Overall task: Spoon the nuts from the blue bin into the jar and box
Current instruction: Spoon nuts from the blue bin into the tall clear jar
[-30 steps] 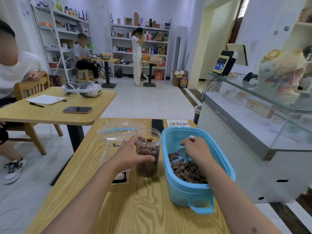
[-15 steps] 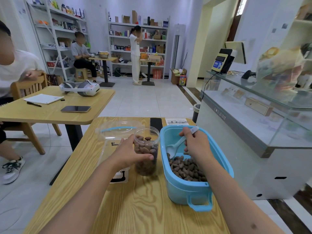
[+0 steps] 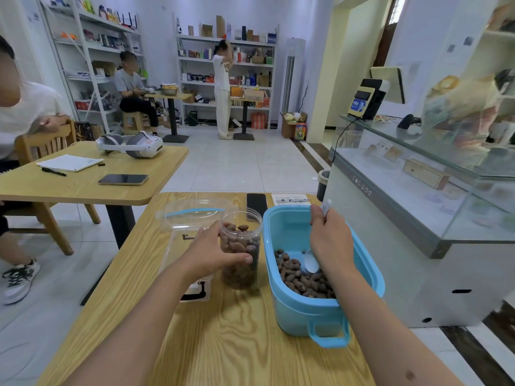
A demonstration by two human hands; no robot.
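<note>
A blue bin (image 3: 306, 310) stands on the wooden table (image 3: 223, 344), holding brown nuts (image 3: 295, 277) in its near half. My right hand (image 3: 330, 240) grips a white spoon (image 3: 310, 263) inside the bin; the handle sticks up past my fingers and the bowl points down at the nuts. Left of the bin stands a clear jar (image 3: 241, 246), nearly full of nuts. My left hand (image 3: 211, 250) holds the jar from its left side, thumb across the front. A clear box (image 3: 178, 246) lies behind my left hand, partly hidden.
A clear lid with a blue seal (image 3: 192, 213) lies behind the jar, and a black phone (image 3: 256, 203) and a paper sheet (image 3: 289, 199) lie at the table's far edge. A glass counter (image 3: 418, 190) stands close on the right. Another table (image 3: 83, 185) stands to the left.
My right hand turned the spoon from bowl-up near the bin's far end to bowl-down into the nuts, handle raised. My left hand stayed on the jar.
</note>
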